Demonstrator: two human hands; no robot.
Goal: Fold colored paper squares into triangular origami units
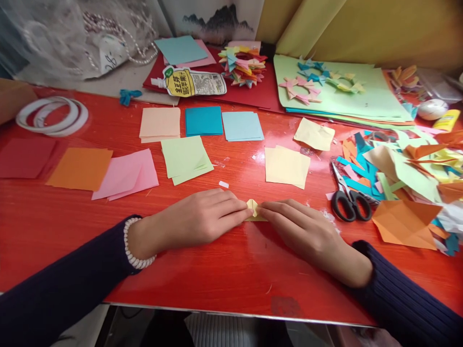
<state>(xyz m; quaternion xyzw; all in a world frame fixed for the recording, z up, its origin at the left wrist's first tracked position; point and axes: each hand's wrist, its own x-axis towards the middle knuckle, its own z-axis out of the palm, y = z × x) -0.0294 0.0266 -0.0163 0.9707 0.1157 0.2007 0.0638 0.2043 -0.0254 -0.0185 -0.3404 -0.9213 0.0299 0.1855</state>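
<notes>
A small folded yellow paper lies on the red table, between the fingertips of both hands. My left hand presses on its left side with the fingers together, a beaded bracelet round the wrist. On its right side, the fingers of my right hand are held together and press the paper down. Much of the paper is hidden under the fingers. Beyond it lie pale yellow squares, and light green squares are further left.
Black-handled scissors lie at the right beside a heap of paper scraps. Pink and orange sheets lie left, near white tape rolls. Folded paper rings and a pouch are at the back.
</notes>
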